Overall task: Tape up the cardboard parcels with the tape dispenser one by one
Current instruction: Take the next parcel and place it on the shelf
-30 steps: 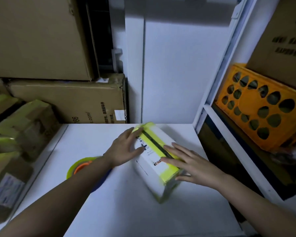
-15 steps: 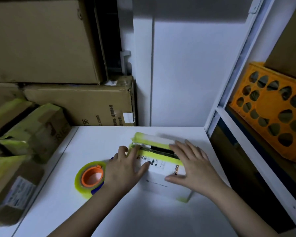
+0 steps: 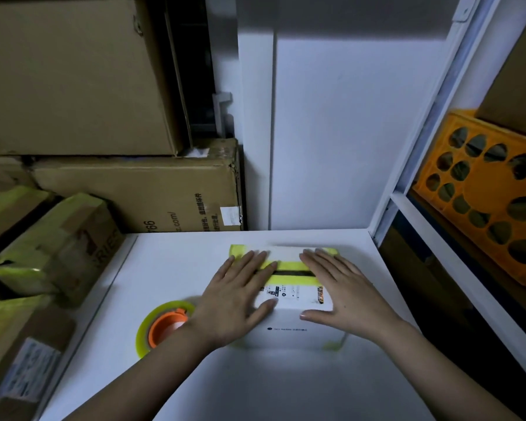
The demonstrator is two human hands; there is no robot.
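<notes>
Both hands, left hand [image 3: 234, 302] and right hand [image 3: 340, 293], lie flat with fingers straight on the white parcel [image 3: 292, 302], gripping nothing; the yellow tape roll [image 3: 161, 328] sits just left, possibly touching the forearm.

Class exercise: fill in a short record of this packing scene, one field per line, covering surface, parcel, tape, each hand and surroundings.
Surface: white table
Parcel: white box with yellow-green tape strips on top
Tape roll: lying on table, left of the box
Left hand: flat on the box, fingers straight
Right hand: flat on the box, fingers straight
Surroundings: taped cardboard parcels at left, orange crate at right
</notes>
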